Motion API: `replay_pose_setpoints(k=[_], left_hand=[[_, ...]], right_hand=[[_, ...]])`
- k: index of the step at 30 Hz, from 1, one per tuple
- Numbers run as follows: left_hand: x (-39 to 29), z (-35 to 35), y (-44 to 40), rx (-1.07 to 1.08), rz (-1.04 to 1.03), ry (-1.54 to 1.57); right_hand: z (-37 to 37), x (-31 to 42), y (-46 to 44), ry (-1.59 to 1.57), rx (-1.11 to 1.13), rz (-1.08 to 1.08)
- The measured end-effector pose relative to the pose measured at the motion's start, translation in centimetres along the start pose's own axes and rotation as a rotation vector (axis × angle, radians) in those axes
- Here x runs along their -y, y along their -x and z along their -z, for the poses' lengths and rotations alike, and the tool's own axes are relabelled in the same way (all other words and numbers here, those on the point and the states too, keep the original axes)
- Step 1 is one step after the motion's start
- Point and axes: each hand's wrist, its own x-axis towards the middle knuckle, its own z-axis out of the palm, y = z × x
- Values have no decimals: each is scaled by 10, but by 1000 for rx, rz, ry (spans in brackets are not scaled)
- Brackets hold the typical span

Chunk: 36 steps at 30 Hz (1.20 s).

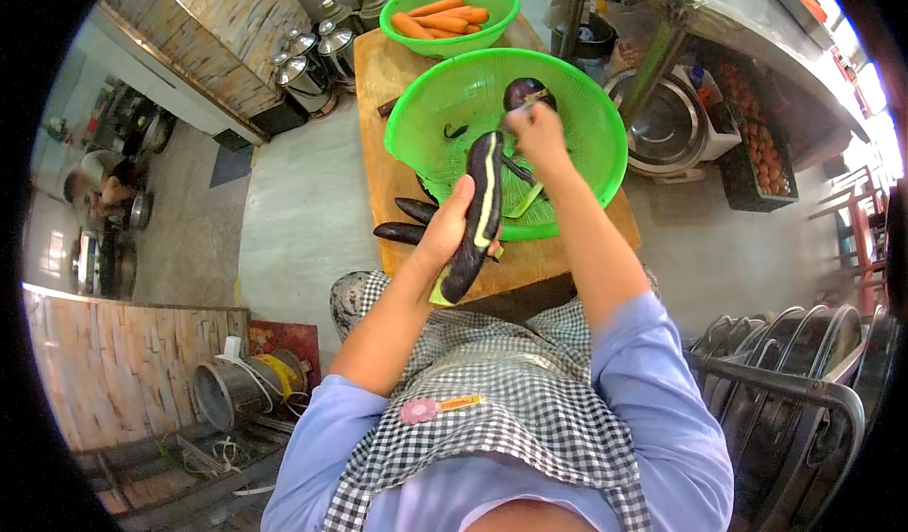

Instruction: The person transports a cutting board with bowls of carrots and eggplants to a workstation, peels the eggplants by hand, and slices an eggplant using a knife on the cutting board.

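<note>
My left hand is wrapped round a long dark eggplant, held slantwise over the near rim of a large green basket. A pale peeled strip runs along the eggplant. My right hand is closed above the basket, blurred by motion; what it grips is too small and smeared to name. Beside it in the basket lies a round dark eggplant, with dark and green peelings lower down. More long eggplants lie on the wooden board, left of the basket.
A green basin of carrots stands behind the basket. Metal flasks are at the back left. A metal shelf, a round steel lid and a crate are at right. Another person is far left.
</note>
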Motion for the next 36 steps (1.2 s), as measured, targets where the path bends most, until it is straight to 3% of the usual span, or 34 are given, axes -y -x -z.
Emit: replay_pose_setpoints(k=[1, 3, 4, 7, 9, 10, 13, 15, 19, 20, 27, 31, 33, 34, 35, 36], left_hand=[[1, -5, -1, -31, -23, 40], [-3, 0, -9, -197, -90, 5], [-10, 2, -9, -253, -63, 8], [-20, 16, -16, -267, -23, 56], [-25, 7, -18, -275, -47, -39], [-22, 11, -21, -250, -11, 28], [-24, 11, -17, -196, -58, 72], [-18, 13, -17, -239, -175, 62], [-18, 5, -15, -327, -114, 14], [-19, -3, -11, -310, -108, 30], [-12, -17, -8, -315, -213, 39], [-6, -11, -7, -328, -54, -32], [8, 5, -12, -146, -37, 160], [7, -4, -7, -238, -35, 82], [7, -5, -3, -198, -18, 75], [2, -9, -1, -233, -29, 74]], right_hand=[[8, -17, -18, 251, -177, 73], [25, -19, -25, 85, -321, -88], [28, -8, -18, -15, -288, -117], [23, 23, 23, -543, 193, -134], [11, 61, 66, -684, 416, -267], [4, 32, 60, -556, 339, -85], [20, 6, 47, 77, -164, 69], [19, 17, 67, -58, -35, 21], [-6, 37, 127, -232, 232, 140], [-7, 40, 133, -11, 159, 426], [-15, 49, 121, 87, 102, 339], [-20, 42, 80, 169, -2, 310], [-16, 25, 40, 151, 14, 219], [-11, 8, 16, 157, -52, 171], [-4, -13, -5, 163, -118, 124], [5, -32, -19, 33, -243, -27]])
